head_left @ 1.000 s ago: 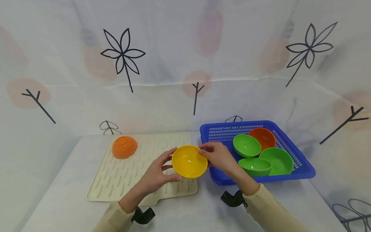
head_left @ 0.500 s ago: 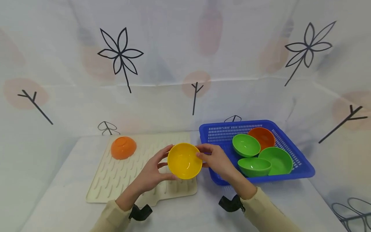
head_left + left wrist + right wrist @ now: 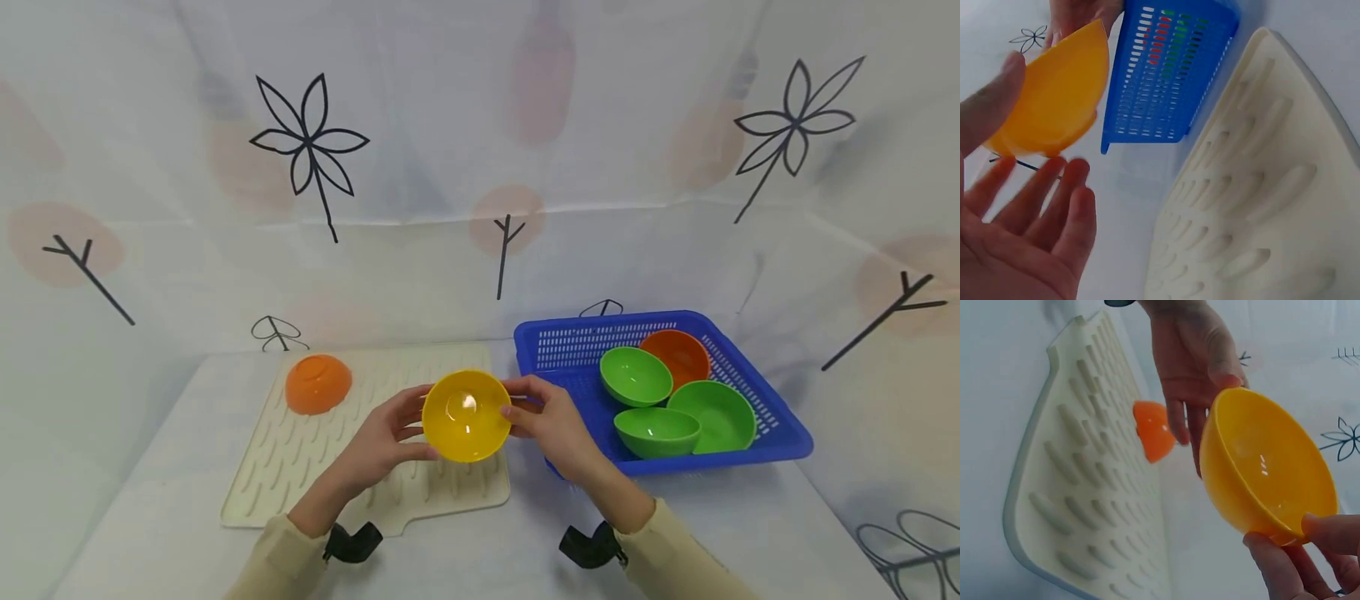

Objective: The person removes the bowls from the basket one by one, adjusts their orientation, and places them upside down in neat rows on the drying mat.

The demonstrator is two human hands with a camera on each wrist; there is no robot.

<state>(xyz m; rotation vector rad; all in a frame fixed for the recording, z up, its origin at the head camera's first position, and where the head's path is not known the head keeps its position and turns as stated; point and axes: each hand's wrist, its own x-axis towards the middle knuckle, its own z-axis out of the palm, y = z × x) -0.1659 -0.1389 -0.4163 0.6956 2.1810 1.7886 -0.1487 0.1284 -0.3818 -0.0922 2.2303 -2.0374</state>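
Both hands hold a yellow bowl (image 3: 467, 417) up over the near right part of the cream drying mat (image 3: 279, 467), its inside facing the head camera. My left hand (image 3: 378, 442) has it from the left, thumb at the rim and fingertips against the outside, as the left wrist view shows. From the right, my right hand (image 3: 551, 429) pinches the rim, thumb inside and fingers (image 3: 1272, 565) behind the wall. An orange bowl (image 3: 318, 385) lies upside down at the mat's far left corner.
Right of the mat stands a blue basket (image 3: 558, 379) with an orange-red bowl (image 3: 681, 354) and several green bowls (image 3: 636, 377) in it. A patterned white cloth (image 3: 420, 275) hangs behind the table.
The yellow bowl has moved a little to the left with both hands on it. The orange bowl and the basket stay where they were.
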